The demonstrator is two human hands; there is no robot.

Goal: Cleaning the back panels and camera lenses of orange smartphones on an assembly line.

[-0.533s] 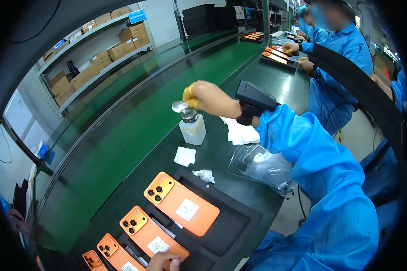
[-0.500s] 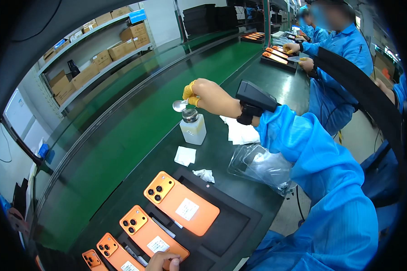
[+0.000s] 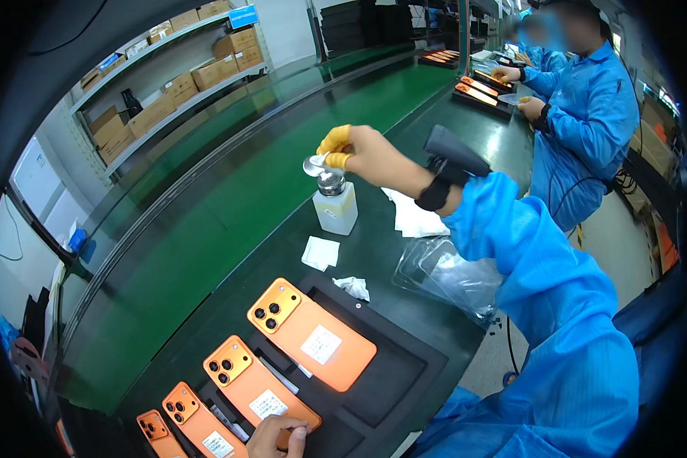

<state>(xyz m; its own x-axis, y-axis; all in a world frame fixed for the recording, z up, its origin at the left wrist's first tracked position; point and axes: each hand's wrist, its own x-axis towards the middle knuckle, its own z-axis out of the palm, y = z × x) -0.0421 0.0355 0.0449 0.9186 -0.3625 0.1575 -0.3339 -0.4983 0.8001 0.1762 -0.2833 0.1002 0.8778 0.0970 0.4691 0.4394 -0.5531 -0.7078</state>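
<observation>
My right hand [image 3: 351, 151], with yellow finger cots, is closed in a pinch on a small white wipe [image 3: 320, 159]. It is over the metal top of a translucent white dispenser bottle [image 3: 336, 210]. The bottle's round metal lid [image 3: 311, 166] stands tilted up beside the fingertips. At the lower edge, my left hand [image 3: 276, 438] is closed around the bottom end of an orange phone [image 3: 246, 382], which lies camera side up with a white label. Another orange phone [image 3: 313, 336] lies to its right on a black tray [image 3: 389, 374]; more orange phones [image 3: 195, 416] lie to its left.
A folded white cloth [image 3: 320, 253] and a crumpled wipe [image 3: 353, 288] lie between bottle and tray. Clear plastic trays [image 3: 450, 278] and white sheets [image 3: 416, 214] are under my right forearm. A green conveyor [image 3: 206, 229] runs along the left. A co-worker [image 3: 588, 114] works at the far right.
The whole view has shifted slightly, so the bottle appears a little higher and to the right. My right hand stays over the bottle top, and my left hand stays at the phone.
</observation>
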